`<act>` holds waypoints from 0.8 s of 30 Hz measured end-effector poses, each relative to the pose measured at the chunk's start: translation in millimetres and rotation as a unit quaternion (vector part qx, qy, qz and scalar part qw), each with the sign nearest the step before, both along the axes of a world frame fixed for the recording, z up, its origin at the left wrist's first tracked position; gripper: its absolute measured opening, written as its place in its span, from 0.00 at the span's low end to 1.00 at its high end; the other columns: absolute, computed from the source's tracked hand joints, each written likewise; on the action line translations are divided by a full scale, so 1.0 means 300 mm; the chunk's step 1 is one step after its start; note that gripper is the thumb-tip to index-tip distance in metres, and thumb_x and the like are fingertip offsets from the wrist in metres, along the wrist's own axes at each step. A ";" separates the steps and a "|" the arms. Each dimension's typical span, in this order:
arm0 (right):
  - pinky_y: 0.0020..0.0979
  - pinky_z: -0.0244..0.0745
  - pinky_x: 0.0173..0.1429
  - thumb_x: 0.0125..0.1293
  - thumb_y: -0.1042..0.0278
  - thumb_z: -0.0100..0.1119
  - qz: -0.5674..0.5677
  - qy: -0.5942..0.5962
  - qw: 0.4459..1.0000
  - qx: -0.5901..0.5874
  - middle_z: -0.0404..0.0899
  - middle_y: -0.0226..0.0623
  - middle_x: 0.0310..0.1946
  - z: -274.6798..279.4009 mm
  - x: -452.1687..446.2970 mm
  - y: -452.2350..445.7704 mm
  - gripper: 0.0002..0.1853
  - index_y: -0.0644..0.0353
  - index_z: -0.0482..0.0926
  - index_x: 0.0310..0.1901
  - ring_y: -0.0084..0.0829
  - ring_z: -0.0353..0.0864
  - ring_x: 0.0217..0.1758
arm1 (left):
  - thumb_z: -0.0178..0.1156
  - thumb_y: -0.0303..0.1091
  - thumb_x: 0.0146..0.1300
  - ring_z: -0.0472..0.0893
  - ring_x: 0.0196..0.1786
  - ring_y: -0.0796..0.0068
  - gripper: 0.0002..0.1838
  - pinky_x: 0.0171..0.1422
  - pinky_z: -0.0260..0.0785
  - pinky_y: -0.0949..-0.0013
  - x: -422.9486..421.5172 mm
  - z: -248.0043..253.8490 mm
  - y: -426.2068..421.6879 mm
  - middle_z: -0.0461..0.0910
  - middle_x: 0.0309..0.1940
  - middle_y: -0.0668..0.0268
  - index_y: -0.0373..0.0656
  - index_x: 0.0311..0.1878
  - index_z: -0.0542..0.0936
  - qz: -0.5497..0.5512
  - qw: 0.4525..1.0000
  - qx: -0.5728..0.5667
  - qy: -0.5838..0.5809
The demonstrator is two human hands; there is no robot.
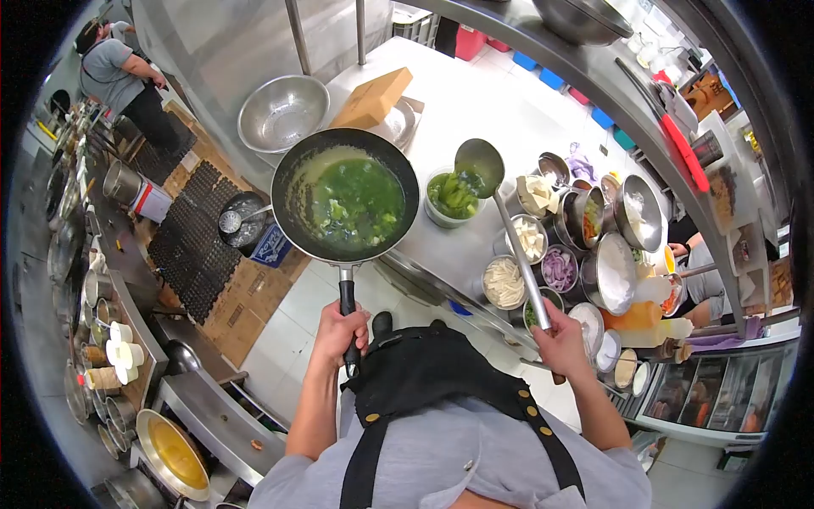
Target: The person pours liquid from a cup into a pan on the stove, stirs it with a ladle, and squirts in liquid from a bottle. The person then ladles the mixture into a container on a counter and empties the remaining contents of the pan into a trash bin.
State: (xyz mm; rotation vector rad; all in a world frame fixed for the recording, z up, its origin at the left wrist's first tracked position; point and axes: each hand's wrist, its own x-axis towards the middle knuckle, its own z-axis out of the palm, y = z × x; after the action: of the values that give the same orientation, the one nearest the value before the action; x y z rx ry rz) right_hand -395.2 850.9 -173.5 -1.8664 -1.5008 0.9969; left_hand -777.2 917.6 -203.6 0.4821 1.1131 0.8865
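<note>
My left hand (339, 332) is wrapped round the black handle of a frying pan (288, 191), which I hold in the air in front of me. Green broth with pale bits (356, 202) fills its bottom. In my right hand (561, 341) is the long handle of a ladle (482, 161). The ladle's bowl tilts over a clear plastic tub (445, 219) on the steel counter, and green leafy soup (454, 195) shows at the bowl's lip and in the tub.
Right of the tub stand containers of white strips (504, 282), purple onion (560, 268) and white powder (616, 271). A steel bowl (284, 113) and a cardboard box (373, 97) lie behind the pan. A shelf (627, 110) arches overhead. One person (127, 76) stands far left; another's arm (699, 314) shows right.
</note>
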 end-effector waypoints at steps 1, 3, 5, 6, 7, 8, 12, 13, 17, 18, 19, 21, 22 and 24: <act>0.24 0.59 0.13 0.61 0.81 0.57 0.000 -0.001 1.000 -0.001 0.70 0.27 0.18 0.025 -0.019 -0.002 0.34 0.57 0.62 0.71 0.17 0.63 0.12 | 0.57 0.22 0.58 0.68 0.11 0.77 0.09 0.13 0.63 0.69 0.001 -0.001 0.000 0.67 0.13 0.68 0.40 0.27 0.66 0.000 1.000 -0.001 -0.001; 0.24 0.58 0.12 0.61 0.82 0.56 -0.123 0.211 0.960 -0.134 0.69 0.28 0.18 0.113 -0.074 -0.007 0.34 0.57 0.62 0.71 0.17 0.62 0.11 | 0.57 0.22 0.58 0.68 0.12 0.77 0.10 0.13 0.63 0.70 0.000 -0.004 0.002 0.67 0.13 0.68 0.40 0.26 0.66 -0.010 1.000 -0.009 -0.009; 0.23 0.57 0.12 0.62 0.82 0.55 -0.143 0.280 0.939 -0.142 0.69 0.28 0.18 0.140 -0.063 -0.021 0.34 0.58 0.61 0.71 0.16 0.62 0.11 | 0.57 0.22 0.58 0.68 0.12 0.77 0.10 0.14 0.63 0.70 0.002 -0.007 0.006 0.67 0.13 0.68 0.41 0.26 0.66 -0.018 1.000 -0.002 -0.016; 0.22 0.57 0.11 0.63 0.81 0.53 -0.136 0.288 0.938 -0.137 0.68 0.27 0.18 0.143 -0.053 -0.038 0.32 0.59 0.62 0.70 0.16 0.61 0.10 | 0.57 0.22 0.59 0.69 0.12 0.77 0.11 0.14 0.63 0.70 0.004 -0.010 0.009 0.67 0.14 0.68 0.41 0.26 0.65 -0.025 0.999 0.005 -0.023; 0.21 0.57 0.11 0.64 0.81 0.51 -0.129 0.297 0.937 -0.133 0.67 0.27 0.18 0.152 -0.041 -0.050 0.30 0.60 0.62 0.69 0.16 0.60 0.10 | 0.57 0.22 0.59 0.69 0.12 0.77 0.11 0.14 0.63 0.70 0.003 -0.023 0.012 0.67 0.14 0.68 0.41 0.26 0.65 -0.016 1.000 0.004 -0.021; 0.21 0.57 0.11 0.63 0.81 0.53 -0.117 0.323 0.931 -0.122 0.71 0.30 0.20 0.181 -0.026 -0.057 0.31 0.61 0.63 0.69 0.16 0.62 0.10 | 0.57 0.22 0.59 0.69 0.12 0.78 0.11 0.14 0.63 0.70 0.003 -0.042 0.017 0.67 0.14 0.68 0.42 0.26 0.65 -0.039 0.998 0.013 -0.039; 0.22 0.64 0.18 0.59 0.81 0.59 -0.018 0.142 0.984 -0.106 0.80 0.40 0.27 0.223 -0.054 -0.001 0.32 0.62 0.67 0.67 0.19 0.70 0.15 | 0.57 0.22 0.60 0.68 0.12 0.78 0.12 0.14 0.62 0.70 0.038 -0.035 0.049 0.67 0.14 0.69 0.42 0.26 0.64 -0.086 0.994 0.024 -0.059; 0.22 0.64 0.18 0.59 0.81 0.59 -0.019 0.143 0.984 -0.105 0.80 0.40 0.27 0.217 -0.062 0.030 0.32 0.62 0.67 0.67 0.19 0.70 0.15 | 0.57 0.22 0.59 0.68 0.12 0.78 0.12 0.14 0.63 0.70 0.049 -0.032 0.055 0.67 0.14 0.69 0.42 0.26 0.64 -0.097 0.993 0.026 -0.061; 0.32 0.73 0.31 0.56 0.74 0.64 0.161 -0.112 0.969 0.148 0.77 0.49 0.24 0.116 -0.064 0.181 0.30 0.62 0.71 0.63 0.35 0.77 0.20 | 0.58 0.23 0.59 0.69 0.12 0.78 0.11 0.14 0.63 0.71 0.078 -0.031 0.076 0.67 0.14 0.68 0.42 0.26 0.65 -0.124 0.990 0.031 -0.067; 0.32 0.73 0.31 0.56 0.74 0.64 0.178 -0.123 0.967 0.133 0.78 0.49 0.25 0.096 -0.039 0.218 0.30 0.61 0.71 0.63 0.37 0.78 0.21 | 0.58 0.23 0.59 0.69 0.12 0.78 0.11 0.14 0.64 0.71 0.083 -0.024 0.082 0.67 0.14 0.68 0.42 0.26 0.65 -0.136 0.988 0.038 -0.069; 0.32 0.73 0.31 0.56 0.74 0.64 0.195 -0.132 0.965 0.115 0.79 0.50 0.26 0.090 -0.011 0.242 0.30 0.60 0.71 0.64 0.38 0.78 0.22 | 0.58 0.23 0.59 0.69 0.12 0.78 0.11 0.14 0.64 0.71 0.088 -0.012 0.084 0.67 0.14 0.68 0.42 0.26 0.65 -0.136 0.988 0.037 -0.069; 0.32 0.73 0.32 0.56 0.74 0.64 0.212 -0.134 0.965 0.082 0.77 0.48 0.25 0.107 0.073 0.266 0.31 0.59 0.70 0.65 0.34 0.79 0.24 | 0.59 0.22 0.57 0.67 0.11 0.79 0.10 0.14 0.62 0.71 0.095 0.010 0.098 0.66 0.14 0.70 0.40 0.30 0.66 -0.141 0.988 0.032 -0.051; 0.32 0.73 0.32 0.57 0.73 0.64 0.232 -0.115 0.965 0.040 0.78 0.43 0.25 0.127 0.119 0.268 0.31 0.58 0.70 0.65 0.33 0.78 0.24 | 0.59 0.22 0.57 0.67 0.11 0.79 0.10 0.14 0.62 0.71 0.095 0.011 0.102 0.66 0.14 0.70 0.40 0.30 0.66 -0.137 0.989 0.031 -0.050; 0.29 0.70 0.26 0.60 0.74 0.63 0.197 -0.037 0.975 -0.097 0.73 0.29 0.21 0.210 0.108 0.243 0.31 0.58 0.68 0.67 0.24 0.71 0.18 | 0.59 0.22 0.57 0.67 0.11 0.79 0.09 0.13 0.62 0.71 0.093 0.007 0.106 0.66 0.14 0.69 0.40 0.31 0.66 -0.149 0.987 0.031 -0.042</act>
State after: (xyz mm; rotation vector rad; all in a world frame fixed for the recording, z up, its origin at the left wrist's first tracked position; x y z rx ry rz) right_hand -362.7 923.7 -110.4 -1.7875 -1.9286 1.3065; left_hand -749.3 949.5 -201.6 0.6377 0.9095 0.6742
